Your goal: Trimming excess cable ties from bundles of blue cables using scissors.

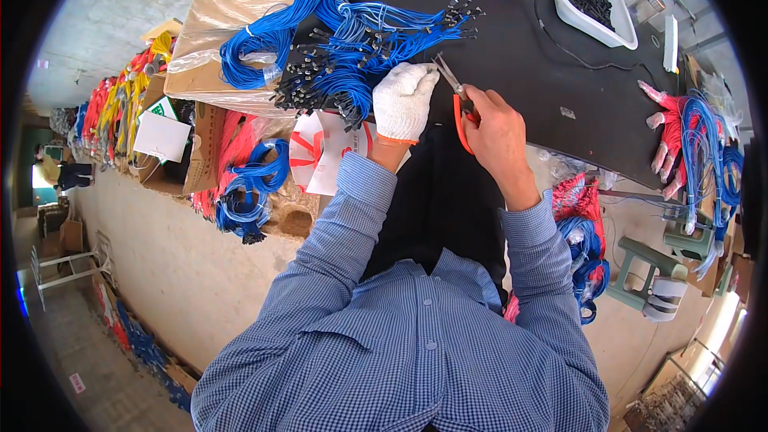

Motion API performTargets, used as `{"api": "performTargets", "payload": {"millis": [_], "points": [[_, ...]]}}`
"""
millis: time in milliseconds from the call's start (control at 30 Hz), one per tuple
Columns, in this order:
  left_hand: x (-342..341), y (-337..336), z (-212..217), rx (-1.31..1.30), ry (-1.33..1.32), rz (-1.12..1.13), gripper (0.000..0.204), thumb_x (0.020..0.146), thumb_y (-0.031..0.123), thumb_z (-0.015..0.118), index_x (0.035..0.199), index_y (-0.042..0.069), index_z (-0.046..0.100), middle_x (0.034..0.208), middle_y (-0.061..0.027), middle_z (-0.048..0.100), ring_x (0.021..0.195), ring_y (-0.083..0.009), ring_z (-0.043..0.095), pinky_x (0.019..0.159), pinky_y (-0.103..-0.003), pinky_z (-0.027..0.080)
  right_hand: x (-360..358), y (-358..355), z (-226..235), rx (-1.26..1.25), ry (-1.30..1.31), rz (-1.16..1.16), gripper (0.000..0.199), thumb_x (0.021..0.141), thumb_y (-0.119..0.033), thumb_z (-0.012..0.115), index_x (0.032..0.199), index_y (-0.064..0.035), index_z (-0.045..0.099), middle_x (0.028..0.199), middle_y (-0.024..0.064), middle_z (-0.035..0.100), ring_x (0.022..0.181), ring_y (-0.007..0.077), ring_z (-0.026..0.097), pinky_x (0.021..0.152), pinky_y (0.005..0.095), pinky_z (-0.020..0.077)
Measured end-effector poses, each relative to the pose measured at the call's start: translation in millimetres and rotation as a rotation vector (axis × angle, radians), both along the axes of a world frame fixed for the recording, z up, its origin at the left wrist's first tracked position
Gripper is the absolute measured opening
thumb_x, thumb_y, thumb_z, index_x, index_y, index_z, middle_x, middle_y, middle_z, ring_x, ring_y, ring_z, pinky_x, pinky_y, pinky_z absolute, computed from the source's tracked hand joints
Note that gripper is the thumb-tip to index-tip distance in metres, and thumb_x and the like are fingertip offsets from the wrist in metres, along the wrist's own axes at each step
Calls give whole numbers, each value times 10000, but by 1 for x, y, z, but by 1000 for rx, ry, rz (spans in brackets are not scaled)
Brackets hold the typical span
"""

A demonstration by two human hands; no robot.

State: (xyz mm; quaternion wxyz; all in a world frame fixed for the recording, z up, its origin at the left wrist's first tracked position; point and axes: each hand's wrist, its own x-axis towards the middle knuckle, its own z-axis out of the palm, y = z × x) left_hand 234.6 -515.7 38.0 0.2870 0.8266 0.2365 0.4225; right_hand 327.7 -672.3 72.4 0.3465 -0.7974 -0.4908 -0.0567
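White tray [570, 18], green stool [640, 260]

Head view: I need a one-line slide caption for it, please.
Gloved left hand steadies blue wires on a black table while the bare right hand works orange-handled pliers.

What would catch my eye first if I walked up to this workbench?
Probably the big heap of blue wires with black connectors, spread across the black table at upper left. Right beside it, the white-gloved left hand meets the bare right hand, which grips orange-handled scissors.

Right hand [496, 132] grips orange-handled scissors [458, 100] beside gloved left hand [404, 100].
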Motion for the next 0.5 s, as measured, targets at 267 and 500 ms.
{"api": "performTargets", "payload": {"millis": [267,500], "points": [[4,2,-10,112,31,62,175,953,226,687,999,77,767,932,-130,752,827,-335,722,753,-424,573,12,-4,3,-22,-61,41,415,774,18,707,1178,-77,702,892,110,649,742,322,669,682,413,553],[-1,1,-4,50,130,12,189,976,203,652,1053,59,747,999,-153,748,931,-351,716,823,-414,569,43,-6,12,-32,-175,176,407,786,9,713,1182,-84,704,899,108,648,743,321,669,683,406,560]]}}
